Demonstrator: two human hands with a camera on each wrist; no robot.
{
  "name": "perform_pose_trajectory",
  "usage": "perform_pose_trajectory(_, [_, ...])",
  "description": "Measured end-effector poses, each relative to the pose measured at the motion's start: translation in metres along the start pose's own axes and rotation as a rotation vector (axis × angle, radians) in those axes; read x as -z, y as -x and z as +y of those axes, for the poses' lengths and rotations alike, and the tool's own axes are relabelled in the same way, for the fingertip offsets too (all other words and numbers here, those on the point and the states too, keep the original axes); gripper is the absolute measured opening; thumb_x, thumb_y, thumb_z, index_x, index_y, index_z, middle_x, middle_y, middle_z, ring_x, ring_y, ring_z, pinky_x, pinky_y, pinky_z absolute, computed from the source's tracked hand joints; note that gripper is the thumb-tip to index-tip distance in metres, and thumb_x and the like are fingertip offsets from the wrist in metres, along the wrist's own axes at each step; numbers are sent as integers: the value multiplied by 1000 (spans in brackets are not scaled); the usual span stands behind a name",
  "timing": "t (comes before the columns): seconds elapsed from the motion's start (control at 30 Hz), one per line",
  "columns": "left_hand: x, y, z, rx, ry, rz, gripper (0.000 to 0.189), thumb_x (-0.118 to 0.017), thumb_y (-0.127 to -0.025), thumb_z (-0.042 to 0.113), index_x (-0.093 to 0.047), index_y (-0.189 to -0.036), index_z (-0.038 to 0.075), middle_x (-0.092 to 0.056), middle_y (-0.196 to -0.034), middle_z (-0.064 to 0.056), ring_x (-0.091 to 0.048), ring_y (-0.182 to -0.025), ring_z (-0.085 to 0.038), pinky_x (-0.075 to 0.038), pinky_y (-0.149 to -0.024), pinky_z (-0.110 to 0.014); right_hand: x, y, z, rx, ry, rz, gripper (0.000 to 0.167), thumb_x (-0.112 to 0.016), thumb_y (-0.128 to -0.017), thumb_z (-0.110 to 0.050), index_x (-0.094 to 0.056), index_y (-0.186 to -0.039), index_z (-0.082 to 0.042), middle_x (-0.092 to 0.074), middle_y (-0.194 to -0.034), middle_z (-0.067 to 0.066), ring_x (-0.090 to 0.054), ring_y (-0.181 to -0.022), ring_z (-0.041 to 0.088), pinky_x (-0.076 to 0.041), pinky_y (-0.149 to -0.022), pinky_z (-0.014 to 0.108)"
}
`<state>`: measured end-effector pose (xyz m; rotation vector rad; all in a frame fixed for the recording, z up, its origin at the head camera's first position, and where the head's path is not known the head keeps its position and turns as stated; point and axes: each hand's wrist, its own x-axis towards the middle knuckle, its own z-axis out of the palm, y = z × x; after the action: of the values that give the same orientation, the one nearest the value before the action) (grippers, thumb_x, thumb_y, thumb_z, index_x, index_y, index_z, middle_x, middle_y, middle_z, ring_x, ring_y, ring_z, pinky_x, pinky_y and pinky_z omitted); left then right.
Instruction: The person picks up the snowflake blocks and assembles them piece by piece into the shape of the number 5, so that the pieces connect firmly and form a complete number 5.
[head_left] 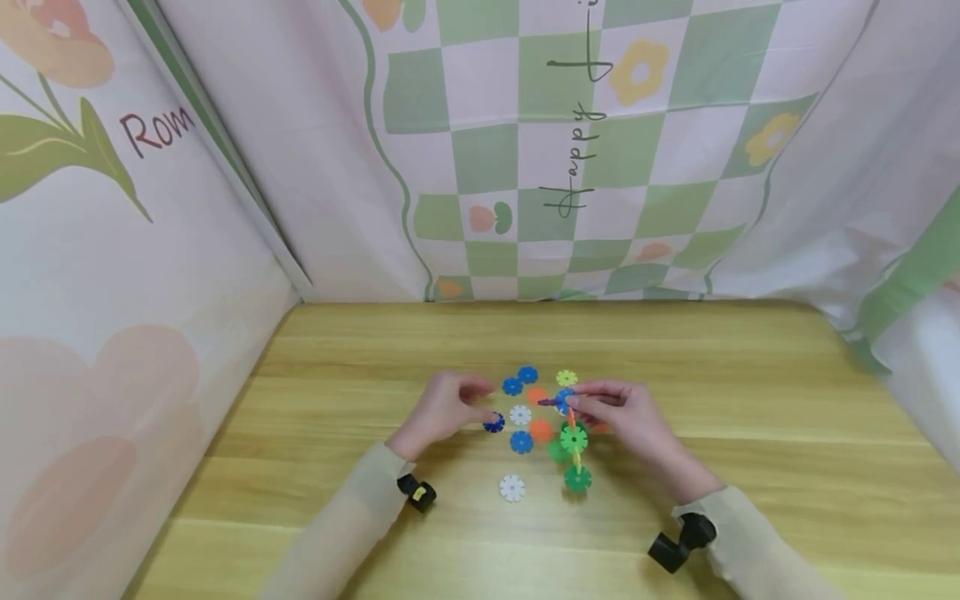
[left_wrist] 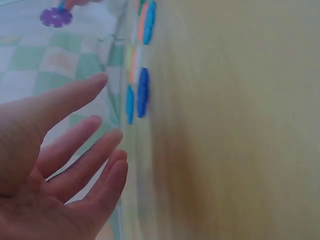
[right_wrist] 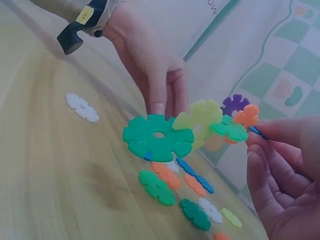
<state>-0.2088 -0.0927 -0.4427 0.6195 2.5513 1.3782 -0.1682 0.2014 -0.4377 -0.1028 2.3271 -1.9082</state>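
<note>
My right hand pinches a blue notched plastic disc between thumb and fingers. Joined to it is a chain of slotted discs: a purple disc, an orange disc, a light green disc, a yellow disc and a larger-looking green disc at the free end. The chain hangs above the table, toward the body. Over at the left, my left hand has thumb and fingers spread apart, the thumb tip right by a dark blue disc. Nothing lies between its fingers in the left wrist view.
Loose discs lie on the wooden table between the hands, among them a white disc, a blue disc and an orange disc. Another white disc is nearer the body. A patterned curtain hangs behind the table.
</note>
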Motion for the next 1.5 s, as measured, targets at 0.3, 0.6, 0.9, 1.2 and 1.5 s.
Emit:
perform_pose_trajectory(0.3, [-4,-5,-6,52,-128,-91,36,-91,-77,16,-76,-109,9,-70,-97,5,-63,-88,-11,-54,-79,-27,-1,1,1,-3,14,-10,33,-76,-95,-18,-70,-116,7,-75,-92,13,-70,-79,20,-60,-75,36])
perform_pose_trajectory(0.6, [-5,-7,-3,57,-157,-101,25,-91,-78,14,-77,-98,9,-69,-87,5,-61,-79,-10,-53,-73,-26,-2,3,1,3,8,-20,34,-77,-94,-18,-69,-116,8,-75,-94,14,-71,-81,19,-60,-75,34])
perform_pose_trajectory(0.9, [-7,-7,-4,57,-129,-95,26,-90,-78,12,-73,-97,10,-66,-88,4,-61,-82,-12,-54,-75,-27,-3,3,2,-3,-10,-13,34,-77,-93,-16,-69,-116,8,-74,-95,15,-71,-82,19,-60,-76,35])
perform_pose_trajectory(1.2, [-8,-3,-3,101,25,-59,17,-83,-85,7,-74,-99,8,-71,-86,4,-67,-79,-12,-56,-69,-29,-2,3,1,1,2,-10,34,-76,-94,-18,-70,-116,7,-74,-93,13,-70,-80,20,-60,-74,34])
perform_pose_trajectory(1.5, [-13,1,6,126,153,14,17,-75,-96,21,-70,-106,9,-74,-87,5,-72,-83,-19,-56,-68,-33,0,4,-2,-5,1,-15,36,-75,-95,-20,-69,-118,7,-74,-94,13,-70,-80,20,-60,-75,35])
